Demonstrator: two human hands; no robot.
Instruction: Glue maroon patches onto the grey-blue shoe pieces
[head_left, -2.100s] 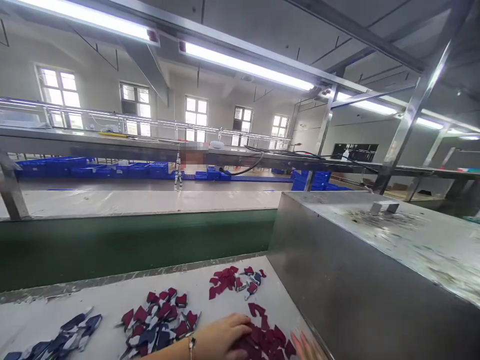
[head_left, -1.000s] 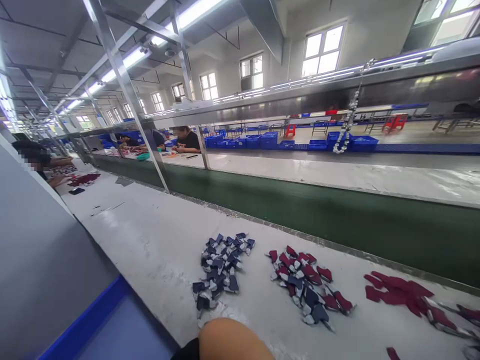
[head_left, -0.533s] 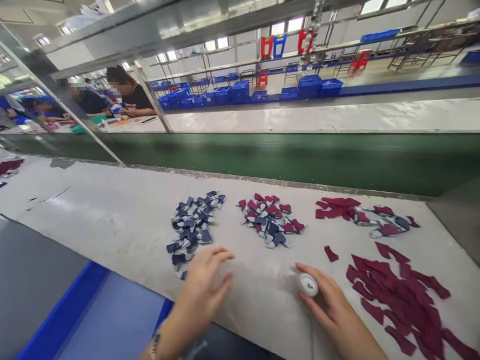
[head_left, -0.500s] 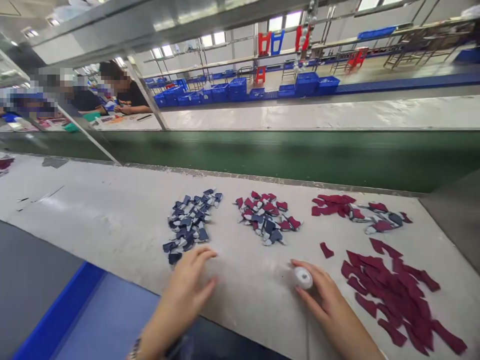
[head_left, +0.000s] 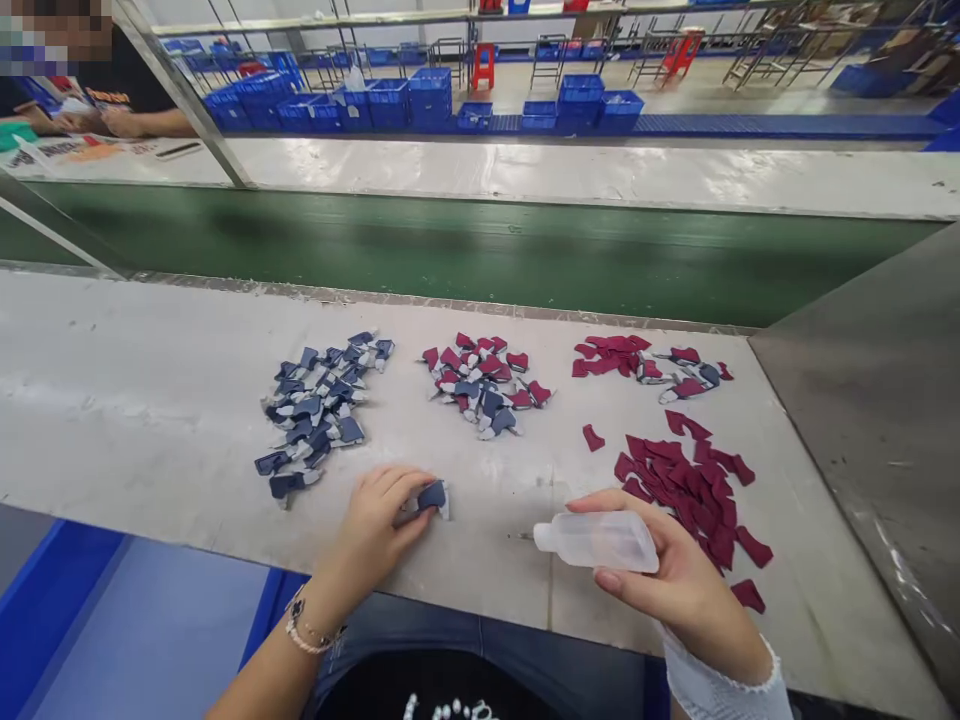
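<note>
My left hand (head_left: pixel 382 520) pinches a small navy piece with a pale grey edge (head_left: pixel 433 496) against the table near its front edge. In my right hand (head_left: pixel 660 560) lies a translucent white squeeze bottle (head_left: pixel 600 540), tilted on its side, its thin needle tip pointing left toward the navy piece but apart from it. Beyond my left hand spreads a pile of navy-and-grey pieces (head_left: pixel 319 405). A mixed pile of maroon and navy pieces (head_left: pixel 487 385) sits at the middle. Flat maroon pieces (head_left: pixel 682 480) are heaped beyond my right hand, one loose maroon piece (head_left: pixel 593 438) beside them.
A smaller group of maroon and grey pieces (head_left: pixel 679 372) lies at the back right, near a metal side panel (head_left: pixel 862 430). Behind the table runs a green conveyor belt (head_left: pixel 450 240). Blue bins (head_left: pixel 67 610) stand below the front edge. Another person works across the belt.
My left hand, empty before, now holds a navy piece on the table. The bottle in my right hand has swung from end-on to lying sideways, tip left. The view has tilted down.
</note>
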